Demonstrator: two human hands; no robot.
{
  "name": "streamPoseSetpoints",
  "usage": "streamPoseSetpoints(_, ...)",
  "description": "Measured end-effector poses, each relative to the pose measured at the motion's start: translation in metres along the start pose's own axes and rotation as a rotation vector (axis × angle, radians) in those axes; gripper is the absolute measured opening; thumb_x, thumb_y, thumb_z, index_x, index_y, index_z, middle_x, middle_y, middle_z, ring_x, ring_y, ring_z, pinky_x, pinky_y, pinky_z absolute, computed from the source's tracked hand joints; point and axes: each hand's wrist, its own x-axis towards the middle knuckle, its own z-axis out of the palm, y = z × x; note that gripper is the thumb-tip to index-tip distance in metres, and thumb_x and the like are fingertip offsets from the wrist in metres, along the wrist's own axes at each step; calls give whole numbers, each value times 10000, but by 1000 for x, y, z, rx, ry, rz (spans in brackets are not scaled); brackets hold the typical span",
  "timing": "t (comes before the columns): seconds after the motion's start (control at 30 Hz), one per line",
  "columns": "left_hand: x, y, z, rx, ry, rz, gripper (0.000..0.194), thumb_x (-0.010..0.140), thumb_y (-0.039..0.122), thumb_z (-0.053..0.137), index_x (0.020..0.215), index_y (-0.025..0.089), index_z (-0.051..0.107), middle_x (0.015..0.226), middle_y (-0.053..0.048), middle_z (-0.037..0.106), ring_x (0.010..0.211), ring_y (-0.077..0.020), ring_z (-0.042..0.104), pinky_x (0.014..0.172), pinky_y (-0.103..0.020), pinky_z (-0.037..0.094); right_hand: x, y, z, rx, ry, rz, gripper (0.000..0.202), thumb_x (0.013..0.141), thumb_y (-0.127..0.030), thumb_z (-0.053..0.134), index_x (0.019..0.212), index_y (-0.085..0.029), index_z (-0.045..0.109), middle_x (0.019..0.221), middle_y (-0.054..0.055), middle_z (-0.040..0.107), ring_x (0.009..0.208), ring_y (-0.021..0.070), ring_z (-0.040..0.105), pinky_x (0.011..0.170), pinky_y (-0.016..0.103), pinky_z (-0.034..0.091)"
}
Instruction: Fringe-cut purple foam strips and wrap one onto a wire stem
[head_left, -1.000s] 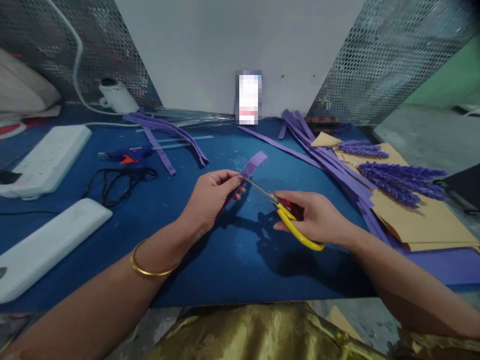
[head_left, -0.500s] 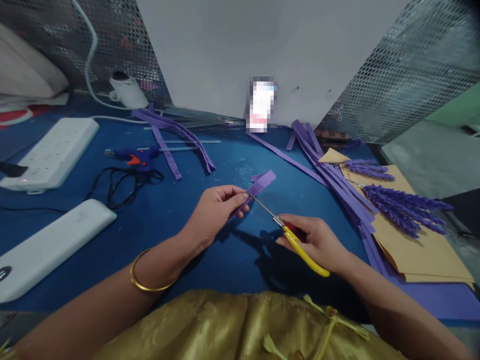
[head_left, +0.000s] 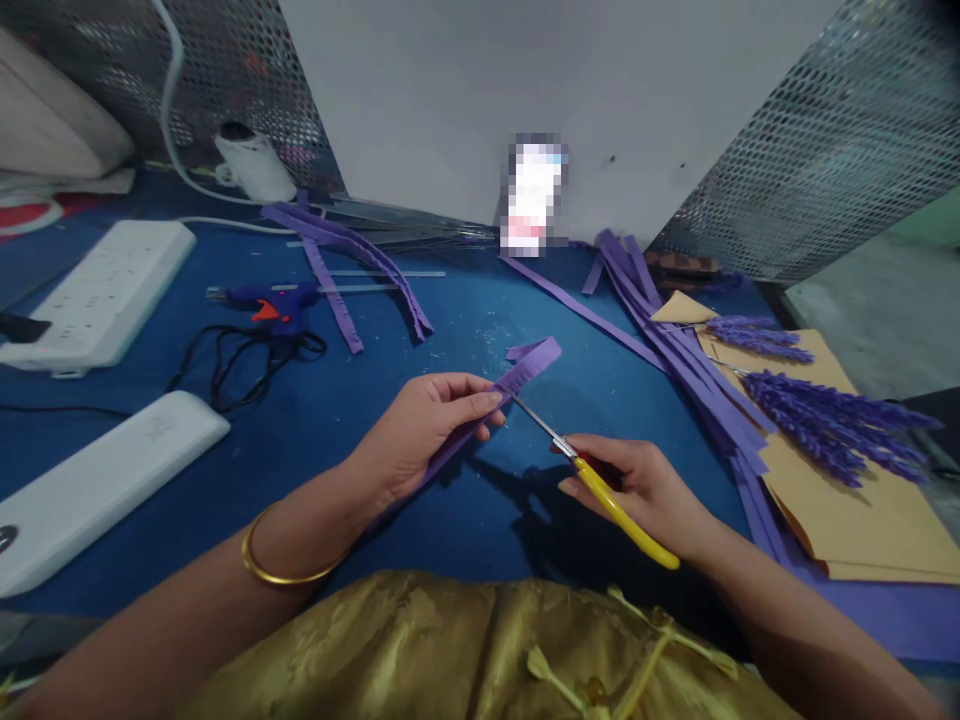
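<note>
My left hand (head_left: 450, 425) pinches a purple paper strip (head_left: 534, 366) between thumb and fingers. One end of the strip curls over beyond the fingertips, and the rest trails below the palm toward my wrist. My right hand (head_left: 649, 495) is closed around scissors (head_left: 615, 510) with a yellow handle; a red part of the grip shows behind the fingers. The narrow metal blades touch the edge of the strip close to my left thumb, and small cuts line that edge. Whether the blades are apart is too fine to tell.
Loose purple strips (head_left: 675, 370) and purple flower sprigs (head_left: 832, 415) on brown paper (head_left: 885, 530) lie right. A blue glue gun (head_left: 277, 305), its cord, a power strip (head_left: 112, 290) and a white case (head_left: 112, 490) occupy the left. A phone (head_left: 534, 195) leans behind.
The view has shifted slightly. More of the strip's tail now shows below my left palm. Both hands keep their grips, with the blades still at the strip's edge.
</note>
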Motion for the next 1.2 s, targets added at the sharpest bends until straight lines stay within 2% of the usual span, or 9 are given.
streamPoseSetpoints(0.27,0,-6,-2,65,59,44,155,707,284,813,745,153,739,653,1,694,554,-56,548,573,-164,427,2,2,1,-113,4,-24,260,896,-426,614,968,-184,676,771,22,648,643,143,551,612,233,453)
streamPoseSetpoints(0.5,-1,-4,-1,76,124,105,104,717,259,792,733,169,743,638,8,692,562,-66,546,586,-181,429,1,2,2,-156,61,-77,456,838,-508,684,1168,-195,671,965,78,731,764,201,673,710,291,528)
streamPoseSetpoints(0.9,-3,-2,-1,143,133,114,108,720,277,782,735,178,742,642,7,689,562,-79,544,572,-197,426,-1,-2,3,-163,65,-103,394,859,-485,671,1119,-190,670,938,80,739,746,195,682,680,264,518)
streamPoseSetpoints(1.2,-4,0,1,131,136,89,119,718,274,778,705,165,733,634,-1,684,563,-82,539,571,-196,423,-1,-5,2,-178,24,-127,338,908,-465,617,1075,-175,666,793,40,693,622,143,596,599,235,459)
